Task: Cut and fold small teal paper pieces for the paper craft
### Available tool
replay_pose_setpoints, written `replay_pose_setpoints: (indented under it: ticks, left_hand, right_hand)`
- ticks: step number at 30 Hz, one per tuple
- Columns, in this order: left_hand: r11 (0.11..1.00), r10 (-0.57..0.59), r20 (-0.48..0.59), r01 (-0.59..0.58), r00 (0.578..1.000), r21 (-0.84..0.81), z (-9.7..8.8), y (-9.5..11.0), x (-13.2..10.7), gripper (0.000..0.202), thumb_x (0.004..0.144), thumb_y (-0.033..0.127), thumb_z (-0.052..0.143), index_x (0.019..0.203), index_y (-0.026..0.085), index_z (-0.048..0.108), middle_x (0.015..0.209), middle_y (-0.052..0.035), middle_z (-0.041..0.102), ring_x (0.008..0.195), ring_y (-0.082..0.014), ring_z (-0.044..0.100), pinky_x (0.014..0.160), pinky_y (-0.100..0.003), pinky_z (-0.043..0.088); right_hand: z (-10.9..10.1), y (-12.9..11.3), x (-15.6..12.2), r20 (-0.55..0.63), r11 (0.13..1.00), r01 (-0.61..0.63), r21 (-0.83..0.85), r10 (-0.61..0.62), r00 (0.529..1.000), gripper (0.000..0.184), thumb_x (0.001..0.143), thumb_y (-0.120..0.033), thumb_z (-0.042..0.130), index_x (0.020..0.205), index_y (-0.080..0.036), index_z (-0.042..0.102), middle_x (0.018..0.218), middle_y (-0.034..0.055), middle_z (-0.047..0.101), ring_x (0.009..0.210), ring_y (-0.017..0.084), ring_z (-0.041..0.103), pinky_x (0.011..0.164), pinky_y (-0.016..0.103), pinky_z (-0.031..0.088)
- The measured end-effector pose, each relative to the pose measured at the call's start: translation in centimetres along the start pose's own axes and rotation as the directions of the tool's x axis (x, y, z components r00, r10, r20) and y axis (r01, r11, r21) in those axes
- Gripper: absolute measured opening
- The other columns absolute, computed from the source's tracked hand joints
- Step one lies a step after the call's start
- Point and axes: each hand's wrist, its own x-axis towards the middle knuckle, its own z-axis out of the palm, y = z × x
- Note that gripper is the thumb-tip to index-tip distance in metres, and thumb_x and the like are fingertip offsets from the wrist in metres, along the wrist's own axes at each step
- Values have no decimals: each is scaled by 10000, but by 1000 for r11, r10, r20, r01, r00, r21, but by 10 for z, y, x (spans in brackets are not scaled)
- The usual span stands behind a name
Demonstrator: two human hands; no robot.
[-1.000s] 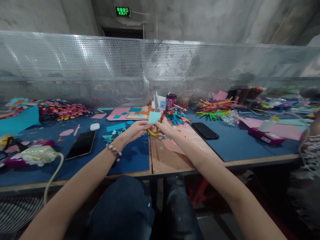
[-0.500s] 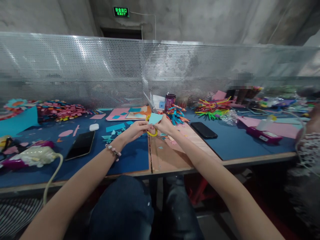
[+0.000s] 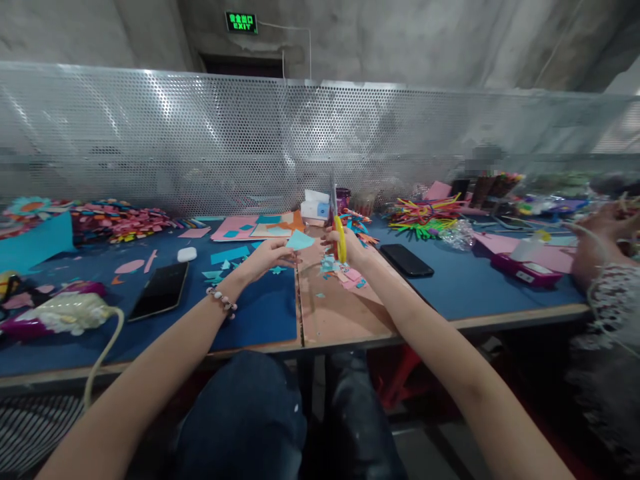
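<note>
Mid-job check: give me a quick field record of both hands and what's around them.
left hand: pinches blue paper piece above the table
right hand: holds scissors by yellow handles, blades up, apart from the paper
beside: left phone, right phone, both dark, flat on table
far right: co-worker's hand

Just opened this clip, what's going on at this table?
A person sits at a craft table strewn with coloured paper scraps. Their left hand pinches a light blue paper piece, while the right hand grips yellow-handled scissors, blades pointing up and clear of the paper. A left phone and a right phone lie flat either side. At the far right, another person's hand is over the table.
</note>
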Motion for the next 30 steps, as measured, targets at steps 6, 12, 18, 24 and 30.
replay_pose_setpoints:
  ticks: [6, 12, 18, 24, 30]
  left_hand:
    - [996, 34, 12, -35, 999, 84, 7, 0, -1, 123, 689, 224, 600, 755, 120, 615, 786, -86, 651, 748, -202, 650, 688, -334, 526]
    - [995, 31, 9, -31, 999, 91, 10, -1, -2, 113, 697, 237, 607, 704, 126, 586, 730, -71, 645, 703, -191, 642, 670, -324, 517]
    - [989, 47, -48, -54, 998, -138, 15, 2, -2, 253, 721, 307, 642, 898, 137, 582, 806, -81, 656, 696, -167, 637, 665, -304, 498]
    - [998, 27, -37, -29, 999, -52, 24, -6, 0, 304, 765, 420, 593, 826, 126, 636, 781, -99, 647, 696, -159, 615, 651, -279, 474]
    - [998, 64, -124, -61, 990, 27, 23, -12, 5, 346, 735, 457, 612, 789, 116, 642, 746, -95, 648, 664, -161, 607, 611, -276, 471]
  right_hand:
    - [15, -10, -9, 119, 999, 5, 44, -10, 993, 300, 617, -374, 660, 787, -161, 535, 543, -34, 496, 463, 76, 423, 432, 190, 345]
    - [33, -10, -8, 103, 998, -46, 34, 42, 994, 283, 638, -395, 648, 770, -165, 548, 555, -37, 496, 496, 85, 436, 463, 201, 367]
    - [35, -17, -15, 76, 998, -41, 48, 38, 996, 275, 638, -356, 647, 803, -168, 531, 555, -48, 468, 500, 80, 419, 451, 194, 345]
    - [38, -23, -22, 63, 998, -46, 32, 44, 997, 315, 616, -343, 672, 830, -167, 522, 540, -53, 462, 491, 78, 414, 450, 195, 350]
    - [38, -23, -24, 54, 999, -46, -11, 46, 997, 290, 674, -402, 629, 813, -172, 518, 545, -36, 486, 511, 90, 443, 472, 201, 380]
